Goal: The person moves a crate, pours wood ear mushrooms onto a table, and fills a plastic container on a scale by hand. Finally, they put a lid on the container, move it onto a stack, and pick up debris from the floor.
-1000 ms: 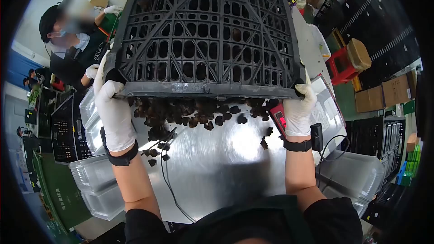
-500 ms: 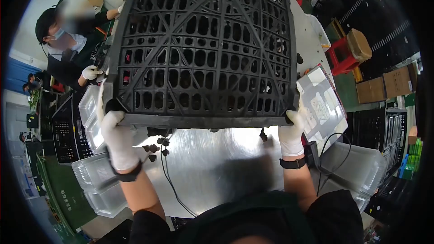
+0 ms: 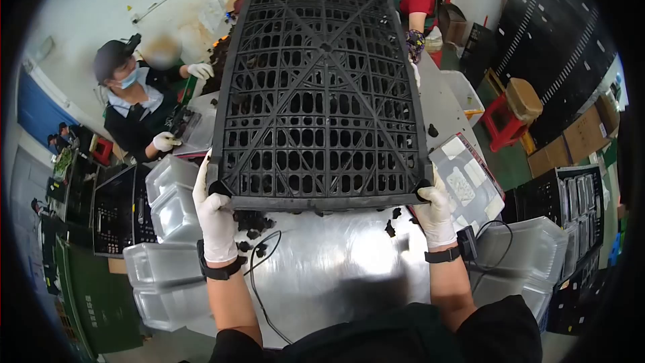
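Note:
A large black slotted crate (image 3: 325,94) is held up over the metal table (image 3: 336,249), its lattice bottom facing me. My left hand (image 3: 218,218), in a white glove, grips its near left corner. On the near right corner, my right hand (image 3: 437,212) is closed around the edge, also gloved in white. Small dark clumps (image 3: 254,225) lie on the table below the crate's near edge, and more dark pieces show beyond its left side. What lies directly beneath the crate is mostly hidden.
Clear plastic containers (image 3: 164,265) stack at left, more (image 3: 527,249) at right. A cable (image 3: 254,289) crosses the table. Across it are a masked person (image 3: 138,97) and a person in red (image 3: 418,0). A scale-like device (image 3: 467,181) and a red stool (image 3: 500,121) stand right.
The crate now appears farther from me, showing its whole bottom. Both my hands have kept their grip on it. The person in red has come into view behind it.

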`<state>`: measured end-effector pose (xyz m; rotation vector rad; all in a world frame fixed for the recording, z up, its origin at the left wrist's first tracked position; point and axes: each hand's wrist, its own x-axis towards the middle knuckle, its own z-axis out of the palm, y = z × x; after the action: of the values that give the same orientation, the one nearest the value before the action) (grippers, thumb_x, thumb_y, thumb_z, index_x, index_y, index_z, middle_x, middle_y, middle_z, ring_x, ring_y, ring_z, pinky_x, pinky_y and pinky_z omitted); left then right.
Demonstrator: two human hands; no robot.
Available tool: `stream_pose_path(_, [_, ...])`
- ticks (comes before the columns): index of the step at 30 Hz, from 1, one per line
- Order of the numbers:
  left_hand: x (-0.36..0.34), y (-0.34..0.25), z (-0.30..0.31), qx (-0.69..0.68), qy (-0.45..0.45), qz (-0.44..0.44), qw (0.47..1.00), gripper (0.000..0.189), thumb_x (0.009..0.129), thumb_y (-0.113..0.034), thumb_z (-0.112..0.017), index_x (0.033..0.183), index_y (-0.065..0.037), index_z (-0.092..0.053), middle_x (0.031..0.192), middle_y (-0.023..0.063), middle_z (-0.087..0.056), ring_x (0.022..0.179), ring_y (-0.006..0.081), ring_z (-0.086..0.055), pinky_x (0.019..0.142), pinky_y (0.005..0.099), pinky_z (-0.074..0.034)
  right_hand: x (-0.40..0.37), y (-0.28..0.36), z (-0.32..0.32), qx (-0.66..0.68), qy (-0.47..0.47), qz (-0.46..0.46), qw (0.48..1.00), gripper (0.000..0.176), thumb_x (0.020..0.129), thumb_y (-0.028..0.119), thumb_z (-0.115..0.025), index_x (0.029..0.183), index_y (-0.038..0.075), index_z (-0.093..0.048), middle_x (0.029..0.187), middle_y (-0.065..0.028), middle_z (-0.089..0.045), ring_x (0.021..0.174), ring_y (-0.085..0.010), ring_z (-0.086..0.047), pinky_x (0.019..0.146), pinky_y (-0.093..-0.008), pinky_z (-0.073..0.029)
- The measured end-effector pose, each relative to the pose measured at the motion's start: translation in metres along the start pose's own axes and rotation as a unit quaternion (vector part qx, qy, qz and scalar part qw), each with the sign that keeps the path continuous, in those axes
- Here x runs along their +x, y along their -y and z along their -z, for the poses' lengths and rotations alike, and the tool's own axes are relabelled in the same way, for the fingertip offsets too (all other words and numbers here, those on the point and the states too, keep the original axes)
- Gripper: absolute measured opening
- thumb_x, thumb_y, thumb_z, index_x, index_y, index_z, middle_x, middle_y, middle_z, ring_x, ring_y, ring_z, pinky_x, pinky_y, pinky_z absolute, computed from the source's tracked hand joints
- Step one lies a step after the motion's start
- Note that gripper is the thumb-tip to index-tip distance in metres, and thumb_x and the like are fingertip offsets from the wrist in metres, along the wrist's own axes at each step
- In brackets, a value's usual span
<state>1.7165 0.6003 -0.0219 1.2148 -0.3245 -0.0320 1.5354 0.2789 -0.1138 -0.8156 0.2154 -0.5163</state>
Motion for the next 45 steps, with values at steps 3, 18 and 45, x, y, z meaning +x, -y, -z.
stream_pose_path(3, [-0.014,-0.020,0.000,-0.038,0.010,-0.022,0.999,0.087,0.052,-0.002,-0.043,0.138,0.009,-0.044,0.133,0.0185,-0.054,0.125,0.0272,-0.053,0.111,0.0344,-0.036,-0.020,0.016,-0.018,0.009,0.017,0.037,0.999,0.074,0.065,-0.001,-0.047,0.138,-0.006,-0.042,0.130,-0.0141,-0.056,0.121,-0.0233,-0.054,0.108,-0.0334,-0.038])
stream_pose_path(18, [-0.211,-0.024,0.076,-0.044,-0.075,0.003,0.996,0.097,0.050,0.005,-0.045,0.146,0.002,-0.036,0.139,0.0143,-0.051,0.130,0.0256,-0.049,0.112,0.0357,-0.036,-0.160,0.034,-0.028,-0.155,0.092,-0.031,0.983,0.086,0.060,-0.004,-0.043,0.145,-0.008,-0.034,0.139,-0.0128,-0.050,0.130,-0.0190,-0.047,0.113,-0.0310,-0.029])
stream_pose_path(45, [-0.116,-0.048,0.039,0.599,-0.157,-0.185,0.763,0.015,0.079,-0.015,-0.071,0.091,-0.007,-0.066,0.072,0.0105,-0.065,0.071,0.0301,-0.066,0.069,0.0384,-0.053,-0.198,-0.013,0.019,-0.157,0.104,-0.066,0.980,0.078,0.066,-0.008,-0.041,0.143,-0.005,-0.039,0.137,-0.0110,-0.051,0.127,-0.0185,-0.048,0.111,-0.0285,-0.030])
